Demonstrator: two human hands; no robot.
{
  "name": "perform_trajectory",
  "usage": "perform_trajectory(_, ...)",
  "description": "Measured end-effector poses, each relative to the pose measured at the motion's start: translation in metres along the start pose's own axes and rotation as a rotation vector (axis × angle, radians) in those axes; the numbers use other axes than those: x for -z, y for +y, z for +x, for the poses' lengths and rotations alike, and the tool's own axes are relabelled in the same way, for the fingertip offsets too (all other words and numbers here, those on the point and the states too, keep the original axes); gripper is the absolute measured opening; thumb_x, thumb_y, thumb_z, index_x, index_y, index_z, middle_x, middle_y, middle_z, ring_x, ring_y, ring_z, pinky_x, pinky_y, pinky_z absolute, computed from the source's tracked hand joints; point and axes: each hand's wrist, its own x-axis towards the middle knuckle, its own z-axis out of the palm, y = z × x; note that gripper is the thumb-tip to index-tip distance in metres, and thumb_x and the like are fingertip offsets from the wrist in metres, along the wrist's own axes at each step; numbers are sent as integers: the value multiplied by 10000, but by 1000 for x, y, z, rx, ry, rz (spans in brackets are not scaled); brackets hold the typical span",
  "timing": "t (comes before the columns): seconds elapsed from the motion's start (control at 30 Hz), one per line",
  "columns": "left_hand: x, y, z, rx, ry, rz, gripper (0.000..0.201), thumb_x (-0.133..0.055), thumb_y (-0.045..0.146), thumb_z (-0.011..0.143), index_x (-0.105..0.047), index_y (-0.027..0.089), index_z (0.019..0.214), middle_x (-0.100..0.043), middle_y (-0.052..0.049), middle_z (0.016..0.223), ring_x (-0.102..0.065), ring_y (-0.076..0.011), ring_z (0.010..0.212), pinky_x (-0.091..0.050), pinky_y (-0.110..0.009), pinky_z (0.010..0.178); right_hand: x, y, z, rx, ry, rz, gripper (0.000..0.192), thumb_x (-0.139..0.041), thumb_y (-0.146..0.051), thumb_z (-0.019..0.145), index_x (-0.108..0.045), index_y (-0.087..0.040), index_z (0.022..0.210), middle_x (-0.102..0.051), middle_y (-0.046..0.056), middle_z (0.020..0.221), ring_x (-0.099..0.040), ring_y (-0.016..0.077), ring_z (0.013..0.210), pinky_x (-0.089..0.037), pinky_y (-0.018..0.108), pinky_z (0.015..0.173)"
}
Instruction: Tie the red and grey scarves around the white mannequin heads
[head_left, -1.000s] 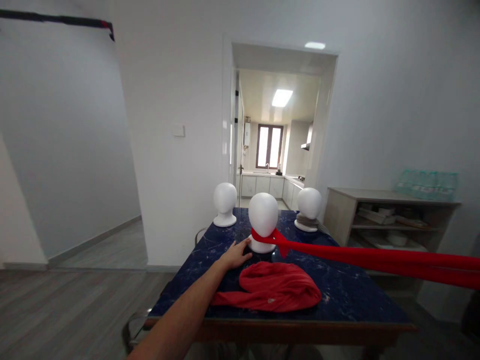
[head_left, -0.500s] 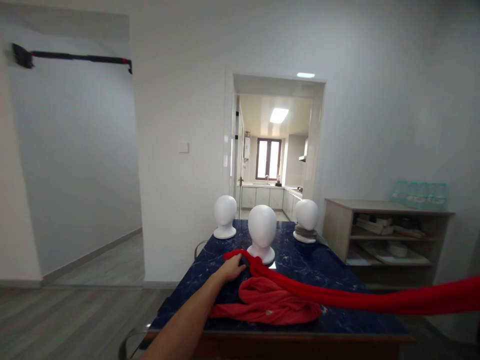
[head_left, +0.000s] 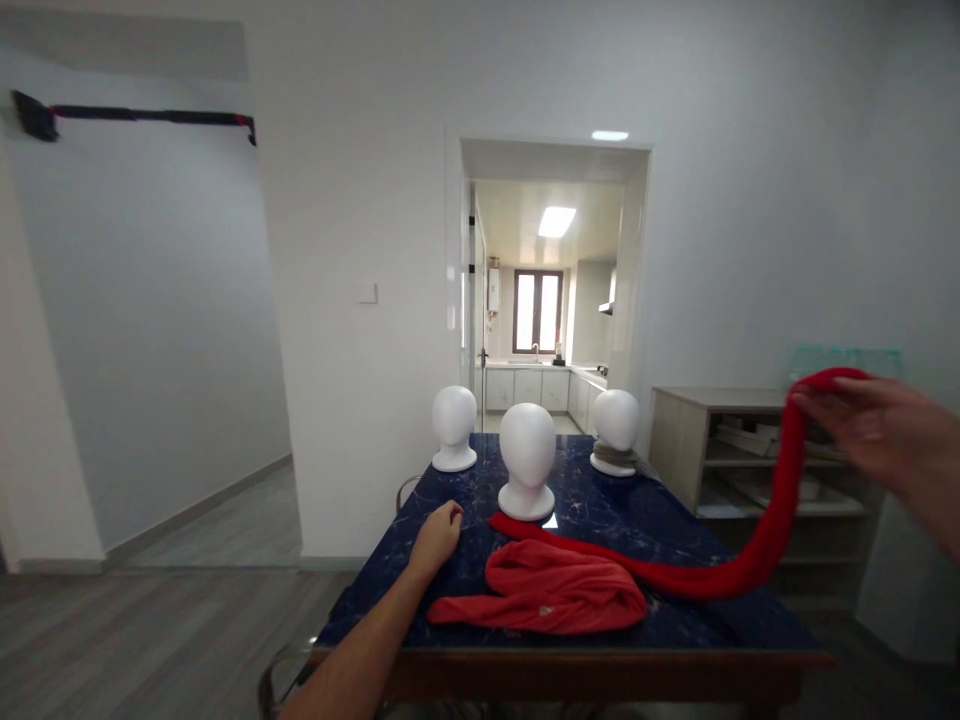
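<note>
Long red scarf [head_left: 697,578] droops off desk [head_left: 675,520] right edge; right hand [head_left: 874,430] pinches its end. Left hand [head_left: 435,533] curled shut, holding nothing, near middle foam head [head_left: 527,460].

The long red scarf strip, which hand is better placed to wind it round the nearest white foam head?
The right hand, probably: it already holds the long red scarf strip raised beside the table. The left hand rests curled on the dark blue marble table, beside the nearest white foam head.
</note>
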Motion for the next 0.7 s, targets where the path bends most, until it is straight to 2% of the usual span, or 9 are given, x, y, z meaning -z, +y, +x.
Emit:
perform_trajectory(0.07,0,1,-1,-14,0,-2,174,-509,209,997,-682,215,986,-772,-81,1008,-710,-226,959,-451,-302,833,-47,9,-24,-267,-71,272,124,-731,-105,820,-693,-190,738,-715,82,770,-723,208,753,-589,492,846)
perform_trajectory(0.23,3,3,-3,-5,-4,-15,165,-522,210,996,-686,219,985,-773,-75,1001,-711,-216,948,-452,-292,820,-175,54,-129,-530,-193,466,327,-862,-120,633,-623,-203,839,-730,22,766,-727,206,730,-646,383,742)
perform_trajectory(0.33,3,2,-3,5,-5,-19,162,-530,210,994,-692,214,1002,-770,-74,986,-709,-214,940,-458,-290,813,-229,87,-195,-698,-236,492,378,-893,-145,626,-594,-212,848,-707,-2,740,-718,180,704,-646,338,722)
perform_trajectory(0.4,4,2,-3,10,-10,-20,162,-532,203,990,-693,210,1006,-766,-71,968,-708,-209,928,-463,-288,810,-252,109,-231,-818,-253,480,387,-897,-162,637,-577,-218,847,-699,-9,723,-719,172,691,-642,322,713)
perform_trajectory(0.47,5,2,-2,21,-16,-23,163,-531,198,987,-693,210,1005,-763,-65,956,-709,-206,919,-471,-288,815,-262,129,-257,-920,-307,461,378,-895,-197,664,-567,-218,851,-717,2,743,-738,178,719,-644,328,739)
perform_trajectory(0.53,7,4,-3,43,-24,-25,160,-534,203,984,-692,214,1010,-761,-59,954,-709,-209,919,-483,-294,830,-260,144,-269,-964,-432,357,352,-892,-241,695,-582,-213,858,-738,17,776,-749,186,735,-642,327,730)
perform_trajectory(0.63,7,5,-4,60,-42,-34,161,-545,238,981,-689,214,1047,-751,-58,953,-705,-221,919,-511,-318,865,-235,160,-261,-895,-742,105,315,-891,-340,730,-665,-187,888,-760,57,848,-740,198,726,-614,296,620)
perform_trajectory(0.7,6,5,-4,23,-35,-56,208,-565,280,974,-679,206,1132,-740,-68,1015,-705,-231,955,-531,-340,910,-210,168,-240,-821,-914,65,357,-871,-430,753,-721,-171,947,-773,94,965,-742,210,770,-591,283,586)
